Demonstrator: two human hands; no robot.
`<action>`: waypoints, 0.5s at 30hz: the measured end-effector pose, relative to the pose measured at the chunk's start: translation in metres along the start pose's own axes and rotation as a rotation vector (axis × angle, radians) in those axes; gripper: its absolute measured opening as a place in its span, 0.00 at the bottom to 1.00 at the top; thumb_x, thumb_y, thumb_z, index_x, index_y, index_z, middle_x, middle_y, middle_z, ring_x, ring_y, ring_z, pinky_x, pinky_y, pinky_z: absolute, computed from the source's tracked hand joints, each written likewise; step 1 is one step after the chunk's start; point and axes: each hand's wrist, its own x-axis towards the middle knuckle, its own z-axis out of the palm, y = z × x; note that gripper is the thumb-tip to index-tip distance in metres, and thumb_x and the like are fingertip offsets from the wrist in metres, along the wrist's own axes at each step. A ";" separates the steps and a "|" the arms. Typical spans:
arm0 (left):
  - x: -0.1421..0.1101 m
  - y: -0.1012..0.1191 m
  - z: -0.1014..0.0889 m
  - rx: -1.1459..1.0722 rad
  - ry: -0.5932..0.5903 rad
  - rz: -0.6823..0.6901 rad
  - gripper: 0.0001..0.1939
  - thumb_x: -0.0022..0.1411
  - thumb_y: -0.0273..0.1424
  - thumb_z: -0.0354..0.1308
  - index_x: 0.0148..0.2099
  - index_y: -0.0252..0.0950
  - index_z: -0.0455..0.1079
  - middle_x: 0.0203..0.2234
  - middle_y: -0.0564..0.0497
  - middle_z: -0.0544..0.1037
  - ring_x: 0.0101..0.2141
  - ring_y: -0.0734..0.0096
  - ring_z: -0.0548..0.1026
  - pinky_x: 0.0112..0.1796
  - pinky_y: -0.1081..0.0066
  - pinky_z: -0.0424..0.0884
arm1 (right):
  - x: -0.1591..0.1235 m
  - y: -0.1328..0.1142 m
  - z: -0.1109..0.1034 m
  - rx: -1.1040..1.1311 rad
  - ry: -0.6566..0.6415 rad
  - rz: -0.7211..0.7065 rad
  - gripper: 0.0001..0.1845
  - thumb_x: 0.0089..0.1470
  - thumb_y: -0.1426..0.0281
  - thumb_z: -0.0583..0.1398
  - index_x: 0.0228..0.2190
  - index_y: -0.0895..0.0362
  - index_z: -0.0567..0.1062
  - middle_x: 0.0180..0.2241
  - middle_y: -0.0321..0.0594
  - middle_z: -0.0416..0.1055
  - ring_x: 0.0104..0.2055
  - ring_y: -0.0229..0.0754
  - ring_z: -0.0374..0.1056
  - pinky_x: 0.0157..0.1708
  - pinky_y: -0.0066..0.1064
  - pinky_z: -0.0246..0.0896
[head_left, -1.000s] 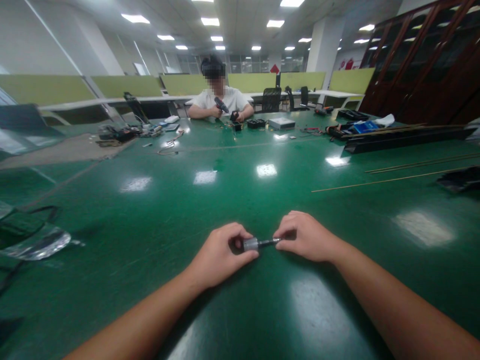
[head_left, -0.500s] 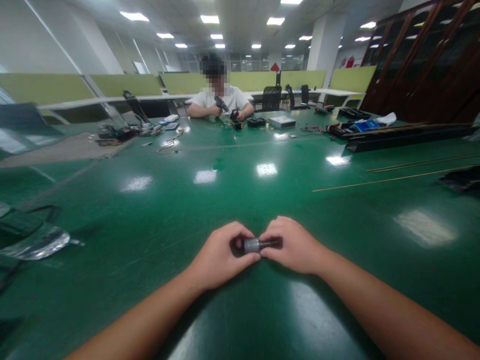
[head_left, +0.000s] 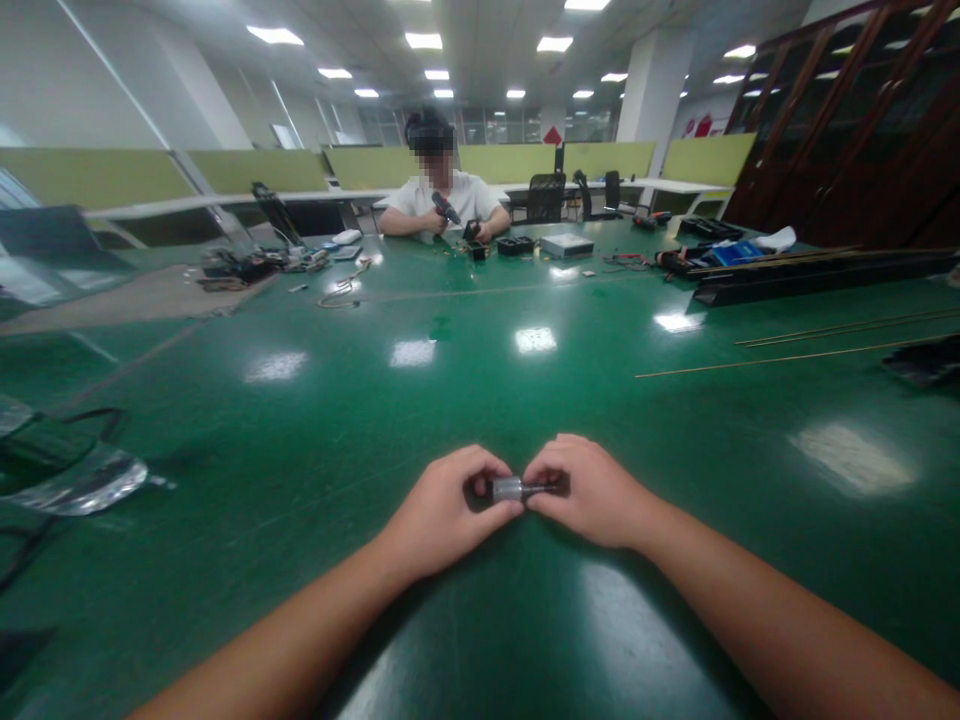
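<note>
Between my two hands lies a small silver metal cylinder (head_left: 507, 488) with a narrower dark shaft on its right side, held level just over the green table (head_left: 337, 420). My left hand (head_left: 450, 500) curls its thumb and fingers around the left end of the cylinder. At the other end, my right hand (head_left: 581, 490) pinches the dark shaft. The fingertips of both hands nearly meet at the middle. Both tips of the piece are partly hidden by fingers, and its exact kind cannot be made out.
Across the table a person (head_left: 446, 195) holds a power drill (head_left: 445, 208) and a black part. Black trays and a grey box (head_left: 567, 245) stand beside them. Thin rods (head_left: 720, 370) and a black channel (head_left: 817, 280) lie right; a clear container (head_left: 82, 470) stands left.
The view has shifted very slightly. Both hands keep their grip, and the cylinder stays in nearly the same place between them.
</note>
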 end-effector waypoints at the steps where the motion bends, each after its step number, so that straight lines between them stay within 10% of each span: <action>1: 0.000 0.000 0.000 -0.002 0.002 -0.005 0.10 0.55 0.32 0.66 0.40 0.37 0.74 0.30 0.53 0.75 0.31 0.69 0.72 0.33 0.71 0.66 | 0.000 -0.001 0.000 -0.003 0.001 -0.002 0.05 0.48 0.74 0.68 0.31 0.55 0.78 0.29 0.34 0.74 0.34 0.39 0.66 0.40 0.33 0.56; 15: -0.002 0.000 0.001 -0.005 -0.001 0.009 0.11 0.52 0.31 0.67 0.35 0.36 0.69 0.29 0.53 0.73 0.31 0.68 0.71 0.32 0.71 0.65 | 0.001 0.000 0.001 -0.008 -0.009 -0.015 0.04 0.49 0.73 0.68 0.30 0.55 0.78 0.28 0.33 0.74 0.33 0.38 0.66 0.41 0.33 0.54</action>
